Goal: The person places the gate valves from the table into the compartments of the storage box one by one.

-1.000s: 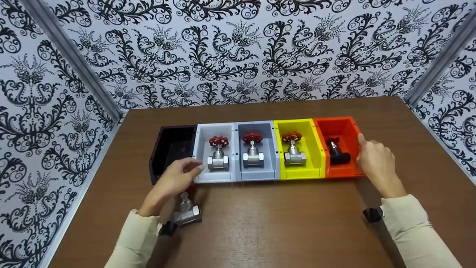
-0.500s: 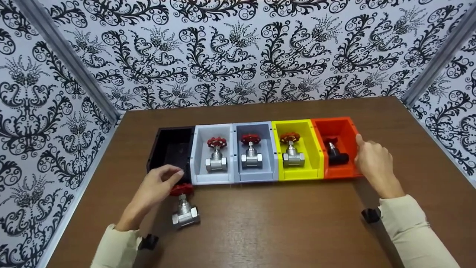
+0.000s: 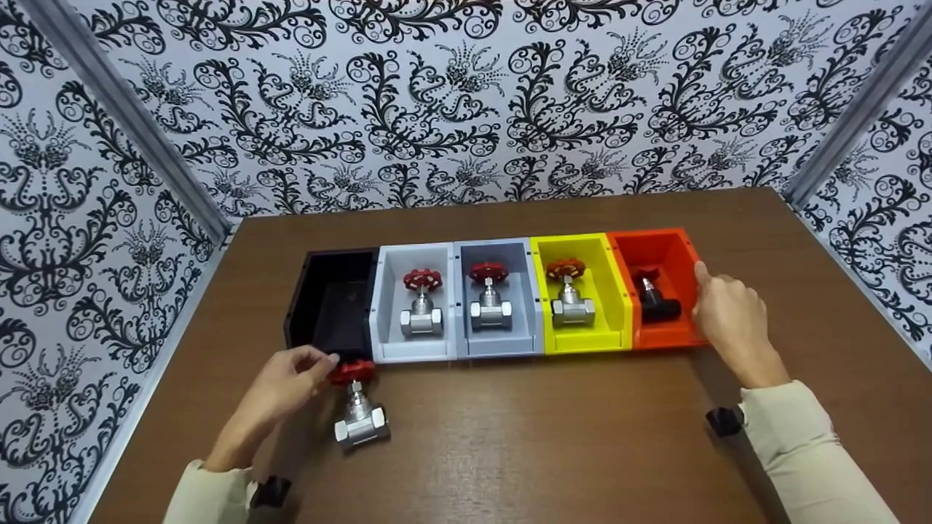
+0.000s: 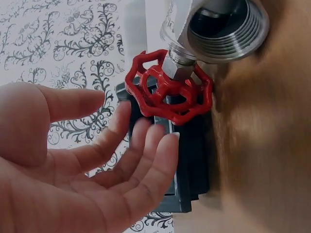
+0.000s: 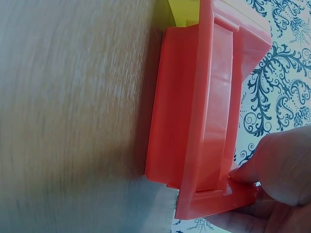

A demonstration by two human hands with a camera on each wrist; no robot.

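My left hand (image 3: 280,389) is beside the red handwheel of a loose gate valve (image 3: 362,421), which lies on the table in front of the black bin (image 3: 295,306). In the left wrist view the fingers are loosely bent with the thumb apart, fingertips right at the rim of the red handwheel (image 4: 167,92). My right hand (image 3: 732,324) pinches the right wall of the orange-red bin (image 3: 681,273), thumb on the inside and fingers outside. In that bin lies a dark-bodied valve (image 3: 659,306). The right wrist view shows the same orange-red bin (image 5: 214,126) between thumb and fingers.
Between the black and orange-red bins stand a white bin (image 3: 411,349), a grey-blue bin (image 3: 502,340) and a yellow bin (image 3: 590,340), joined in a row. Each of these three holds a silver valve with a red or orange handwheel. Patterned walls enclose the brown table (image 3: 510,437).
My left hand has moved left and toward me, from over the black and white bins' front edge to beside the loose valve's handwheel. The right hand keeps its grip on the orange-red bin.
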